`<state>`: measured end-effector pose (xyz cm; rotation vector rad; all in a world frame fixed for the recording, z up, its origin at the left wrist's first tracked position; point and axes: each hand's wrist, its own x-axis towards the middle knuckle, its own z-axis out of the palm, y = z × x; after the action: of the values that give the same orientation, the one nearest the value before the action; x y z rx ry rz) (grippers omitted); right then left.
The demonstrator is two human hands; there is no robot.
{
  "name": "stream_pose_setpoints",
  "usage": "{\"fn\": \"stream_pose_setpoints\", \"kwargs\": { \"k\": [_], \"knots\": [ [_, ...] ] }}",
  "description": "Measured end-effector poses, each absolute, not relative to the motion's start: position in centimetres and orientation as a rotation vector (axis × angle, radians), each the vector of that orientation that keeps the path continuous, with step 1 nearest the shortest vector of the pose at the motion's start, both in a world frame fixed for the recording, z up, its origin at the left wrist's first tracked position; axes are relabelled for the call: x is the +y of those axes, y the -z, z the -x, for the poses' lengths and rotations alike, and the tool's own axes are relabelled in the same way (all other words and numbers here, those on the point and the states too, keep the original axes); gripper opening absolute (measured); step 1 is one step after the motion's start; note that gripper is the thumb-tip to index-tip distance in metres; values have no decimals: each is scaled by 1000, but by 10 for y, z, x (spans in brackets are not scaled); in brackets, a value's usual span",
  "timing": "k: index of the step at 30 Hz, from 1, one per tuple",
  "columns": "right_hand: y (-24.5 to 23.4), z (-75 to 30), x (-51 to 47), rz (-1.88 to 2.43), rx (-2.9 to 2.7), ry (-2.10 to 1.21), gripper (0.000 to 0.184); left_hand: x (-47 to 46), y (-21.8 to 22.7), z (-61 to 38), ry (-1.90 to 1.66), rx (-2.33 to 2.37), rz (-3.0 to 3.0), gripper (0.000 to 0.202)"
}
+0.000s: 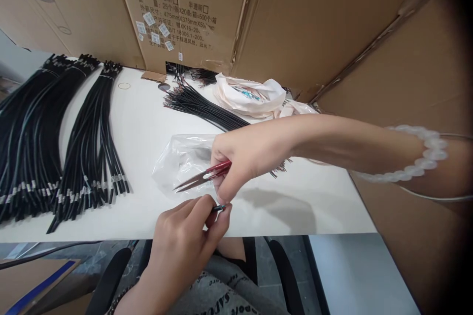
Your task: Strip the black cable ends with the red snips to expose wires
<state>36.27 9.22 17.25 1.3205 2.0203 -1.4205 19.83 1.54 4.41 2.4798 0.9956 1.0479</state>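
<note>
My left hand (pixel 185 238) pinches a black cable (pixel 218 208) between thumb and forefinger, close to its end. A bit of blue shows at that tip. My right hand (pixel 246 152) is closed around red-handled thread snips (pixel 194 180), whose blades point left, slightly apart and away from the cable. The thumb and a fingertip of this hand meet right at the cable's end; whether they grip something there is too small to make out. Behind the snips lies a clear plastic bag (pixel 172 157). A bundle of thin black cables (pixel 207 106) runs beneath my right wrist, partly hidden.
Thick bundles of black cables (pixel 29 133) and a smaller bundle (pixel 98 142) cover the white table (pixel 144 216) on the left. Cardboard walls (pixel 295 24) rise behind and to the right. Near them sits a pale cloth bag (pixel 251 96) with small coloured pieces inside.
</note>
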Motion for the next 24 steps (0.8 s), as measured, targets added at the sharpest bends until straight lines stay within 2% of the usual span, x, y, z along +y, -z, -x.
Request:
{"fn": "stream_pose_setpoints", "kwargs": {
  "k": [7, 12, 18, 24],
  "knots": [
    [-167, -372, 90, -1242, 2028, 1529, 29, 17, -45, -198, -1042, 969, -2487, 30],
    [-176, -372, 83, -1281, 2230, 1311, 39, 19, -44, -197, -1024, 982, -2452, 28],
    [-183, -363, 83, -1183, 2290, 1152, 44, 18, -46, -199, -1030, 954, -2461, 31],
    [-189, -345, 79, -1223, 2272, 906, 53, 16, -43, -199, -1034, 933, -2454, 25]
  ]
}}
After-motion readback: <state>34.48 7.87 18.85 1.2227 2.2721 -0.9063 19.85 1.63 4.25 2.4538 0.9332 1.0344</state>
